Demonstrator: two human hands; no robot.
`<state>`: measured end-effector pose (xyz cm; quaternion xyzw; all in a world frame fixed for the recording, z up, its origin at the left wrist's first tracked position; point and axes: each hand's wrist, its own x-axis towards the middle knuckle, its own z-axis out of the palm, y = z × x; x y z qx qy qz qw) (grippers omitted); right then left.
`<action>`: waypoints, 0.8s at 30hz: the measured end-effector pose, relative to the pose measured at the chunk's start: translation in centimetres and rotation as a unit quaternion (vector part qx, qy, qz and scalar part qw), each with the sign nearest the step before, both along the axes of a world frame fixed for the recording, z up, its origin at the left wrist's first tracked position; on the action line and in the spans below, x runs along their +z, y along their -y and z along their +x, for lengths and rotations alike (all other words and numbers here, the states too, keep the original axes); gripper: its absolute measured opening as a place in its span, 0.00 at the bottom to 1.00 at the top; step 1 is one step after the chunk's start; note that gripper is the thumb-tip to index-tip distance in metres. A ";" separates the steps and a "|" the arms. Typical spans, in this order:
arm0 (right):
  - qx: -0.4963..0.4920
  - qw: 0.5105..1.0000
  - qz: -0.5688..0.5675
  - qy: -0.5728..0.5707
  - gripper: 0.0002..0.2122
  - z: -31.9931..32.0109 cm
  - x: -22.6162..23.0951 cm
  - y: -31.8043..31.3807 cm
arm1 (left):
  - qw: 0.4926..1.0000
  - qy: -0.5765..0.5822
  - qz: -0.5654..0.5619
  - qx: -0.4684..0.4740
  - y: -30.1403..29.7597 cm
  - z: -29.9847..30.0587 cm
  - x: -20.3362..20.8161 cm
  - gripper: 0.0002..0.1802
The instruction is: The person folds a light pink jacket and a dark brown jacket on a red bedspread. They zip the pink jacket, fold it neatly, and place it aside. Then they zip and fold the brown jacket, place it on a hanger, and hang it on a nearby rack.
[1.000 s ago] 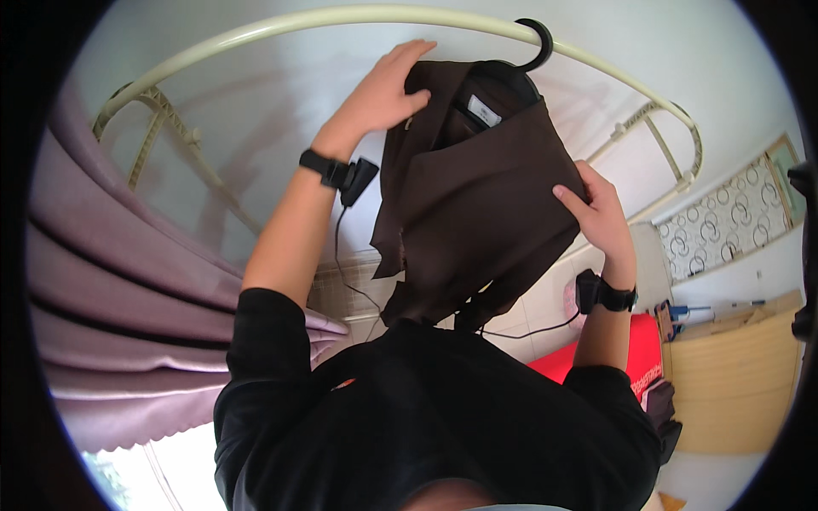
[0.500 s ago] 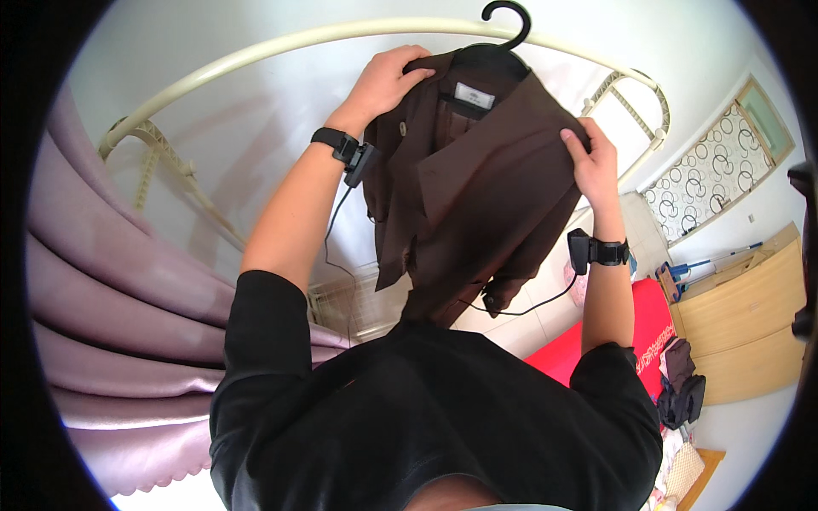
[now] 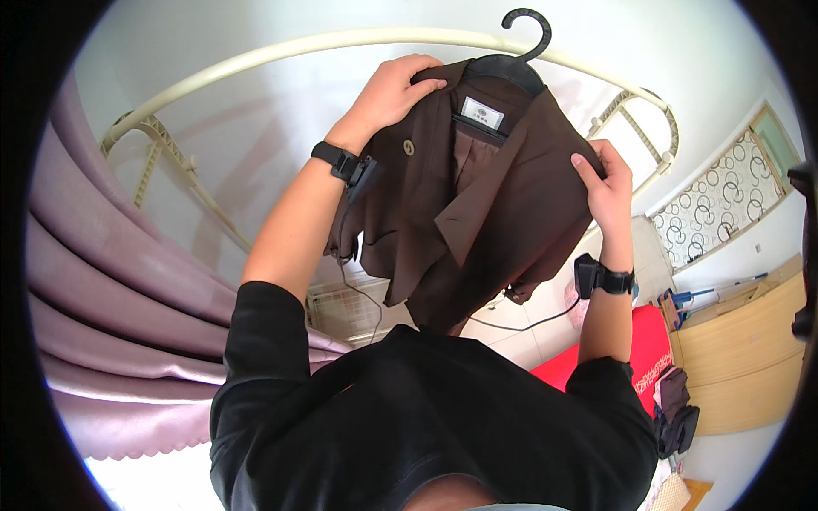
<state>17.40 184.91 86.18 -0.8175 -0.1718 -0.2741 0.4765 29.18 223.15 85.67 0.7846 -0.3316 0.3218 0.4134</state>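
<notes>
A dark brown jacket (image 3: 503, 221) hangs on a black hanger (image 3: 509, 66), held up before me at arm's length. My left hand (image 3: 394, 95) is closed on the jacket's left shoulder, thumb on top. At the opposite shoulder my right hand (image 3: 609, 189) pinches the cloth, fingers partly behind it. The hanger's hook points upward and overlaps the cream rail in view; whether it touches the rail I cannot tell. The collar is spread, showing a white label (image 3: 483, 112) inside, and a button shows below my left hand. The jacket's lower part is hidden behind my chest.
A cream garment rack (image 3: 341, 38) curves across the far side against a white wall. Purple curtain (image 3: 128, 324) folds fill the left. To the right are a red covered surface (image 3: 652, 341), a wooden wardrobe (image 3: 741, 341), dark clothes (image 3: 677, 426) and a ring-patterned panel (image 3: 724, 200).
The jacket and hanger have shifted slightly right and lower in view, and the collar opening shows wider. My right hand has moved right and down, both hands keeping their hold.
</notes>
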 end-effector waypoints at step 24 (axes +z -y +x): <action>0.437 0.884 -0.016 -0.164 0.15 0.5 -3.4 -15.7 | 0.948 -0.265 -0.161 0.078 -11.9 -17.9 -6.5 0.31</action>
